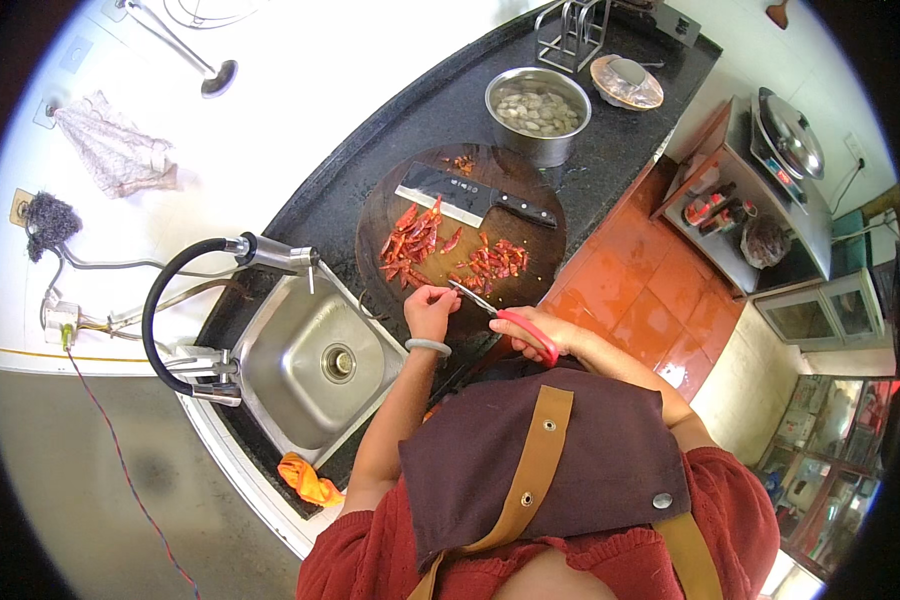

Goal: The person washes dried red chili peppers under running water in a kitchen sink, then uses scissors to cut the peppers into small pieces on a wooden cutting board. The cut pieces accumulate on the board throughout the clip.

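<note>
On a round wooden chopping board (450,264) lie whole dried red chillies (412,238) and, to their right, a heap of cut chilli pieces (499,259). My right hand (534,332) grips red-handled scissors (529,334), whose blades reach toward the fingertips of my left hand (431,309). Thumb and fingers of my left hand are pinched together at the board's near edge; what they pinch is too small to tell, though it is close to the blade tips. A cleaver (450,193) with a black handle rests across the far part of the board.
A steel pot (538,135) of pale pieces in liquid stands behind the board, beside a covered bowl (626,81) and a metal rack (570,37). To the left is a steel sink (311,360) with a black hose tap (154,315). An orange cloth (309,480) lies at the sink's near corner.
</note>
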`<state>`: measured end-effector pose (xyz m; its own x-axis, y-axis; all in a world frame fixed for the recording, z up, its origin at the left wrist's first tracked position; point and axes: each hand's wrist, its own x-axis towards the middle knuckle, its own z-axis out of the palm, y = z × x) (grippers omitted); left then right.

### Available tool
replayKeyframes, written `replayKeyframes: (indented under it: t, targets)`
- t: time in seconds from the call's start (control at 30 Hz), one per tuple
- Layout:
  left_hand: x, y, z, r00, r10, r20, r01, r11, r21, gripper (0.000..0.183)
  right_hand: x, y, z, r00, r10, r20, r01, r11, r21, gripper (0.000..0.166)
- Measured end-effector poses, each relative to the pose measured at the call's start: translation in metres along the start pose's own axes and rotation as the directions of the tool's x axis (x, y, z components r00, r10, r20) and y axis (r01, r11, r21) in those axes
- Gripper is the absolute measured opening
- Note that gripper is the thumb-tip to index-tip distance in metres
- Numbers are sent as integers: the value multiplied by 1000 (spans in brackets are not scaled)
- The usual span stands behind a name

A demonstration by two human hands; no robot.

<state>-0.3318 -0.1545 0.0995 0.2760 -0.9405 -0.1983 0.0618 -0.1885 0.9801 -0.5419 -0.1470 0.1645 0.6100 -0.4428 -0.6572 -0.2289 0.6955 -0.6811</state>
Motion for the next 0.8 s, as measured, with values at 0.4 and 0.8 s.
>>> replayKeyframes:
  t: [0.4,0.8]
  targets:
    - [36,42,15,808,577,120,-464,498,733,16,4,7,-18,993,-107,-53,117,961,249,37]
    - [25,51,1,815,502,290,-560,553,617,12,-4,4,-12,994,-111,2,111,991,77,47]
